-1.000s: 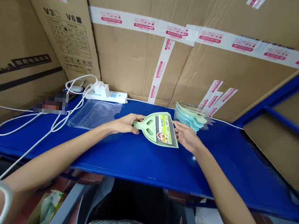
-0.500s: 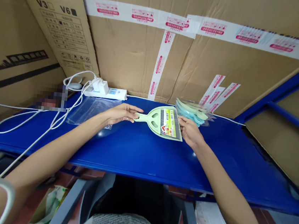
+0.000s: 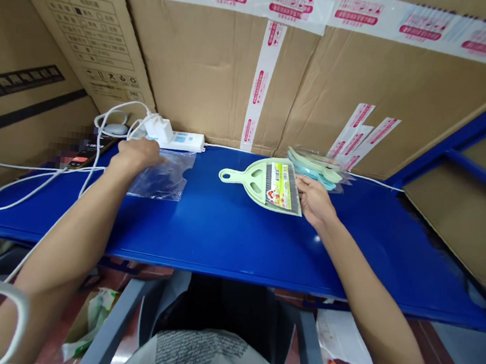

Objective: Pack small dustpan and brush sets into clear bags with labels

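A pale green dustpan (image 3: 257,182) with a small brush and a yellow label lies level over the blue table, its handle pointing left. My right hand (image 3: 314,201) grips the dustpan's wide edge, thumb and fingers pressed together there. My left hand (image 3: 138,156) is at the upper left corner of a clear plastic bag (image 3: 163,179), beside a white power strip. Its fingers are partly hidden, so I cannot tell whether it holds the bag. Behind my right hand are wrapped green and blue dustpans (image 3: 316,169).
The power strip (image 3: 189,141) with plugs stands along the cardboard wall (image 3: 203,68). White cables (image 3: 31,168) loop over the left side of the blue table (image 3: 219,243). A phone (image 3: 81,156) lies at the back left. A chair arm (image 3: 117,325) is below.
My left hand has let go of the dustpan's handle and moved left to the plastic bag. My right hand stays on the dustpan's edge. The view has shifted slightly.
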`<control>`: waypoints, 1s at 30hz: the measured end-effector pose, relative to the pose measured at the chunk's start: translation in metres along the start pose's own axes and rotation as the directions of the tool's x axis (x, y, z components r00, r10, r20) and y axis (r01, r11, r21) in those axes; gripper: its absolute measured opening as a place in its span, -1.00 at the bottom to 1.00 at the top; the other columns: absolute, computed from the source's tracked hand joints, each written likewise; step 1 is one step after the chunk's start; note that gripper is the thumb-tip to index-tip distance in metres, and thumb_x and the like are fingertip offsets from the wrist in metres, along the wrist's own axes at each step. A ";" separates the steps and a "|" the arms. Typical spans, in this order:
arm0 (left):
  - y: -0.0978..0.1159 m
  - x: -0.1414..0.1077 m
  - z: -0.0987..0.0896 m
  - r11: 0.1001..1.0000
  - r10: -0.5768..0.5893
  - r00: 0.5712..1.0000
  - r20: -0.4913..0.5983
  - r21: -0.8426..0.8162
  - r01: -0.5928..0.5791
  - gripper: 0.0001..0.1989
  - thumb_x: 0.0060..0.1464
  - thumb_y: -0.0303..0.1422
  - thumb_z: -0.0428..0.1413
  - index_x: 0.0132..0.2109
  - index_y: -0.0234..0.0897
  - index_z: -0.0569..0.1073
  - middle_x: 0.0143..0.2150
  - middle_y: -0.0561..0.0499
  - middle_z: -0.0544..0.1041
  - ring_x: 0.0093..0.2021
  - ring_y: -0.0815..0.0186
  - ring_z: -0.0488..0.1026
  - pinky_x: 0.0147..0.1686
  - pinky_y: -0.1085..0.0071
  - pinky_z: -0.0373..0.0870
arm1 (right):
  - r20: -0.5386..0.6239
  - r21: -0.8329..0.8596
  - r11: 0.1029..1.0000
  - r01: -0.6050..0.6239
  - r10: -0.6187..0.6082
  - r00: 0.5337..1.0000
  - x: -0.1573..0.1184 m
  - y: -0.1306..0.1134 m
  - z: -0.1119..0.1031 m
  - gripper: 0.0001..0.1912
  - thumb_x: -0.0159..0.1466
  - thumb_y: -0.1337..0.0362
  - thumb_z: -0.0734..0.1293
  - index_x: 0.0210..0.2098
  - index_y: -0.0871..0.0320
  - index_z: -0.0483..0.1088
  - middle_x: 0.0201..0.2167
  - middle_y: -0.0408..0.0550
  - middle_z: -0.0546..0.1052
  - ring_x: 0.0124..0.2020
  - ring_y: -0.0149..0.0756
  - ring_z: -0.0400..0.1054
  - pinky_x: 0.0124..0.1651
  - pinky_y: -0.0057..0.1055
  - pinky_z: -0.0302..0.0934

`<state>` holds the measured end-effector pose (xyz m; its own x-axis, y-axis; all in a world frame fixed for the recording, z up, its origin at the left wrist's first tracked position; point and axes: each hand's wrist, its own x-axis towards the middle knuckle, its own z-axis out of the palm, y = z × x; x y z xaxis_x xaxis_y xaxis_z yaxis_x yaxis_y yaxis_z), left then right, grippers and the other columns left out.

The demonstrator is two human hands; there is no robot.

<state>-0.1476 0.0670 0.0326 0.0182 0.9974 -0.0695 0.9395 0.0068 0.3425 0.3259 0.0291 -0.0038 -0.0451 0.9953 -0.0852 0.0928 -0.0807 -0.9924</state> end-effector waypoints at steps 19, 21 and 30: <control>0.071 -0.004 0.054 0.815 0.578 0.726 0.373 -0.215 -0.538 -0.82 0.05 -0.37 0.28 -0.17 -0.28 0.68 -0.34 0.00 0.68 -0.37 0.29 0.53 -0.31 0.42 0.35 | -0.159 0.186 0.982 -0.024 0.054 0.986 -0.006 -0.014 0.004 -0.74 0.38 0.39 0.37 0.02 0.17 0.61 -0.39 -0.05 0.69 -0.48 -0.26 0.57 -0.46 -0.43 0.38; 0.074 -0.007 0.051 0.792 0.607 0.717 0.343 -0.183 -0.583 -0.87 0.07 -0.41 0.25 -0.22 -0.25 0.69 -0.32 0.01 0.70 -0.35 0.30 0.53 -0.28 0.43 0.34 | -0.161 0.182 0.983 -0.023 0.052 0.986 -0.006 -0.014 0.003 -0.76 0.39 0.37 0.38 0.01 0.17 0.61 -0.41 -0.05 0.69 -0.51 -0.26 0.55 -0.48 -0.44 0.36; 0.090 -0.022 0.038 0.607 0.791 0.592 0.153 -0.314 -0.730 -0.85 0.31 -0.34 0.18 -0.19 -0.24 0.65 -0.21 -0.03 0.68 -0.23 0.30 0.59 -0.19 0.43 0.40 | -0.122 0.174 0.985 -0.008 0.029 0.992 -0.007 -0.014 0.002 -0.80 0.37 0.40 0.38 -0.08 0.19 0.64 -0.40 -0.04 0.70 -0.49 -0.30 0.53 -0.39 -0.42 0.39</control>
<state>-0.0505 0.0426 0.0291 0.8065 0.5848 0.0867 0.4496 -0.7019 0.5525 0.3228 0.0231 0.0100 0.0797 0.9915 -0.1028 -0.0817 -0.0963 -0.9920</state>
